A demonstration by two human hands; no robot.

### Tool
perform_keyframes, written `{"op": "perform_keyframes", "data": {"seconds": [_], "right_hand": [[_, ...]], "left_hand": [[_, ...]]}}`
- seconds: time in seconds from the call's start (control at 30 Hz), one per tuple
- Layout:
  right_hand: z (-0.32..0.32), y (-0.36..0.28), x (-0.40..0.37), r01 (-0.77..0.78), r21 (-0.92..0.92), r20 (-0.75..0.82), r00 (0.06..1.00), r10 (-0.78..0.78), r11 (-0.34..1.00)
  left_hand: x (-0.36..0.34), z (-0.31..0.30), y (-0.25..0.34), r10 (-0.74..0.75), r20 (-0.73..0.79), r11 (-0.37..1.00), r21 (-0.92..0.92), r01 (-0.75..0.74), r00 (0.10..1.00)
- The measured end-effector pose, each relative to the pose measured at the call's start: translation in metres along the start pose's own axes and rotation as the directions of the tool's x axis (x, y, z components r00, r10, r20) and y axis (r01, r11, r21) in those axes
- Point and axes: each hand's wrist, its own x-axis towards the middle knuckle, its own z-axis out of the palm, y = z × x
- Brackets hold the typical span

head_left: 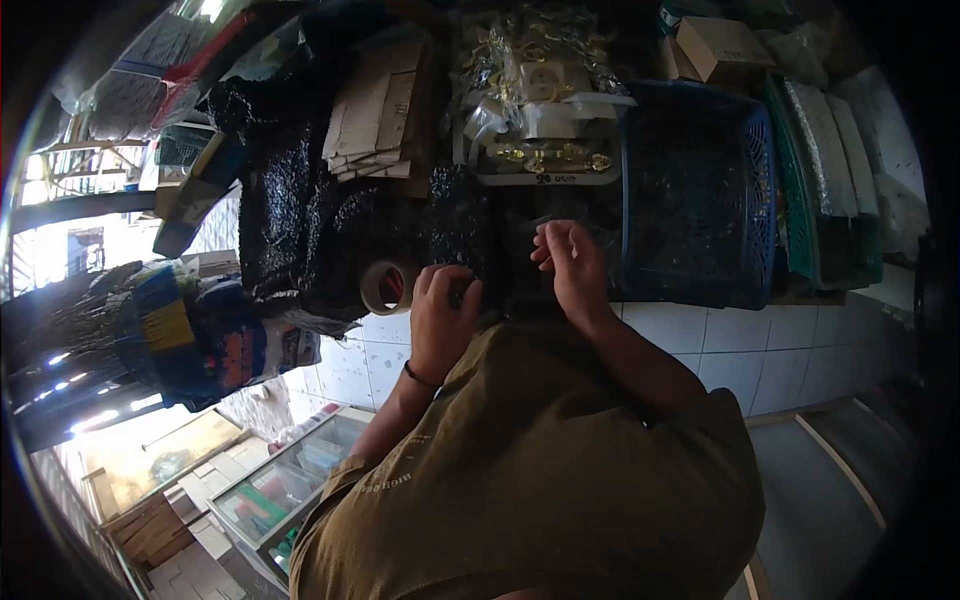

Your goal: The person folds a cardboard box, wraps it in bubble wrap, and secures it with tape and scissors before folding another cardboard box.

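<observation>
My left hand [443, 312] is over the dark work surface, its fingers curled in; whatever they may hold is hidden. Just left of it stands a roll of tape [371, 288] on its edge, close to the fingers. Across from it, my right hand [577, 270] has thumb and fingertips pressed together. A faint, thin edge shows by those fingertips, too dim to name. Black bubble wrap [278, 205] lies to the left of both hands. Beyond them sits a white tray [520, 181] with gold-coloured parts in clear plastic bags [545, 155].
A blue plastic basket [768, 200] stands right of my right hand. Further right is a green crate [800, 235] holding foil-like slabs [822, 150]. Flat cardboard pieces [372, 110] are stacked at back left. A glass case [290, 480] stands low on the left.
</observation>
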Motion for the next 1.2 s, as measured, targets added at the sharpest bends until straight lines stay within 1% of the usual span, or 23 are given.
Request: {"op": "perform_keyframes", "data": {"seconds": [0.03, 0.07, 0.13, 0.17, 0.2, 0.23, 0.27, 0.33, 0.4, 0.47, 0.53, 0.63, 0.77, 0.8, 0.83, 0.87, 0.93, 0.97, 1.03, 1.07, 1.13, 1.17, 1.2], "right_hand": [[-0.002, 0.009, 0.003, -0.001, -0.046, -0.024, 1.0, 0.0, 0.999], [-0.005, 0.017, 0.005, -0.007, -0.051, -0.022, 1.0, 0.006, 0.999], [-0.009, 0.03, 0.009, -0.219, 0.109, 0.007, 0.976, 0.22, 0.97], [-0.008, 0.035, 0.011, -0.218, 0.106, 0.012, 0.976, 0.218, 0.97], [-0.005, 0.04, 0.013, -0.294, 0.165, 0.018, 0.955, 0.295, 0.942], [-0.003, 0.044, 0.015, -0.368, 0.222, 0.03, 0.928, 0.371, 0.903], [-0.001, 0.047, 0.017, -0.37, 0.216, 0.035, 0.928, 0.371, 0.904], [0.002, 0.052, 0.022, -0.459, 0.277, 0.012, 0.88, 0.475, 0.844], [0.008, 0.044, 0.024, -0.482, 0.316, 0.041, 0.867, 0.496, 0.817], [0.012, 0.041, 0.022, -0.506, 0.356, 0.067, 0.852, 0.519, 0.785], [0.015, 0.04, 0.022, -0.47, 0.338, 0.091, 0.879, 0.468, 0.816], [0.015, 0.046, 0.024, -0.454, 0.362, 0.119, 0.889, 0.443, 0.814], [0.015, 0.058, 0.023, -0.407, 0.378, 0.097, 0.911, 0.401, 0.831], [0.015, 0.066, 0.023, -0.212, 0.252, 0.051, 0.977, 0.205, 0.944], [0.014, 0.072, 0.024, 0.0, 0.111, 0.033, 0.999, -0.004, 0.994], [0.013, 0.072, 0.023, 0.001, 0.113, 0.029, 1.0, -0.004, 0.994], [0.011, 0.072, 0.019, 0.154, -0.202, 0.001, 0.988, -0.157, 0.967], [0.011, 0.071, 0.018, 0.154, -0.203, -0.003, 0.988, -0.157, 0.967], [0.01, 0.067, 0.016, 0.181, -0.357, -0.015, 0.98, -0.199, 0.916], [0.011, 0.061, 0.014, 0.181, -0.36, -0.019, 0.979, -0.201, 0.915], [0.014, 0.049, 0.009, 0.153, -0.506, -0.026, 0.981, -0.192, 0.849], [0.015, 0.053, 0.008, 0.155, -0.507, -0.028, 0.98, -0.195, 0.848], [0.016, 0.059, 0.009, 0.153, -0.445, -0.046, 0.98, -0.194, 0.882]], "left_hand": [[-0.001, 0.007, 0.001, 0.005, -0.05, 0.999, 0.054, -0.002, 0.999], [0.0, 0.013, 0.002, -0.003, -0.051, 0.999, 0.05, 0.006, 0.999], [0.002, 0.023, 0.003, 0.073, -0.088, 0.97, 0.237, -0.051, 0.993], [0.003, 0.027, 0.0, 0.049, -0.052, 0.97, 0.241, -0.036, 0.997], [0.003, 0.032, 0.0, 0.048, -0.059, 0.97, 0.241, -0.033, 0.997], [0.004, 0.037, 0.002, 0.057, -0.047, 0.955, 0.294, -0.041, 0.997], [0.004, 0.042, 0.004, 0.063, -0.033, 0.937, 0.347, -0.048, 0.997], [0.003, 0.054, 0.003, 0.038, -0.022, 0.924, 0.38, -0.027, 0.999], [0.004, 0.059, 0.005, -0.015, 0.069, 0.884, 0.466, -0.019, 0.997], [0.005, 0.061, 0.006, -0.033, 0.079, 0.877, 0.481, -0.009, 0.996], [0.007, 0.063, 0.005, -0.04, 0.087, 0.867, 0.498, -0.009, 0.995], [0.01, 0.066, -0.004, -0.032, 0.06, 0.855, 0.519, -0.004, 0.998], [0.01, 0.063, -0.016, 0.061, 0.0, 0.869, 0.491, -0.053, 0.998], [0.011, 0.061, -0.017, 0.093, -0.021, 0.876, 0.477, -0.072, 0.995], [0.012, 0.06, -0.018, 0.098, -0.018, 0.875, 0.478, -0.077, 0.995], [0.013, 0.059, -0.02, 0.103, -0.039, 0.892, 0.446, -0.075, 0.994], [0.011, 0.058, -0.021, 0.107, -0.055, 0.907, 0.413, -0.075, 0.993], [0.011, 0.058, -0.022, 0.111, -0.07, 0.913, 0.402, -0.074, 0.991], [0.01, 0.06, -0.024, 0.119, -0.083, 0.919, 0.386, -0.078, 0.989], [0.009, 0.062, -0.026, 0.116, -0.112, 0.93, 0.361, -0.068, 0.987], [0.007, 0.064, -0.03, 0.113, -0.141, 0.941, 0.333, -0.06, 0.984], [0.007, 0.063, -0.032, 0.103, -0.171, 0.958, 0.282, -0.052, 0.98], [0.007, 0.063, -0.033, 0.092, -0.202, 0.972, 0.231, -0.044, 0.975]]}}
